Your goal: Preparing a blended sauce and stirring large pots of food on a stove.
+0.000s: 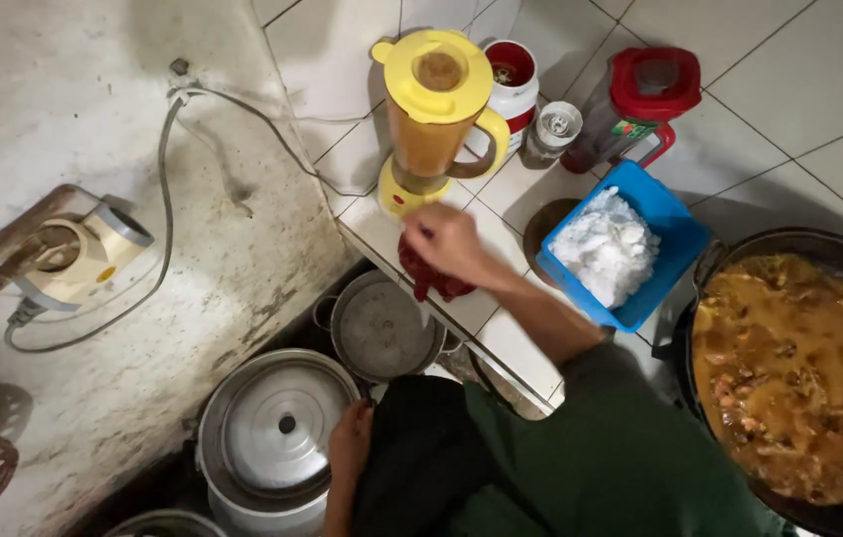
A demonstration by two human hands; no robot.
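My right hand (453, 242) was closed on a dark red cloth (431, 278), pressing it to the tiled counter (501, 338) just below the yellow blender (431, 119). My left hand (350, 438) rested loosely by the rice cooker lid (277, 428); beside me sat a blue tub (675, 234).

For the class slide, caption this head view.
Right hand presses dark red cloth beside yellow plastic blender; left hand nears steel lid.

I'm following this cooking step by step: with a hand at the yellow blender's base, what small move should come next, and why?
Probably steady the blender by its base. The right hand sits just below it on a red cloth, the lid is on and the jug is full, while the left hand rests by the silver pot lid.
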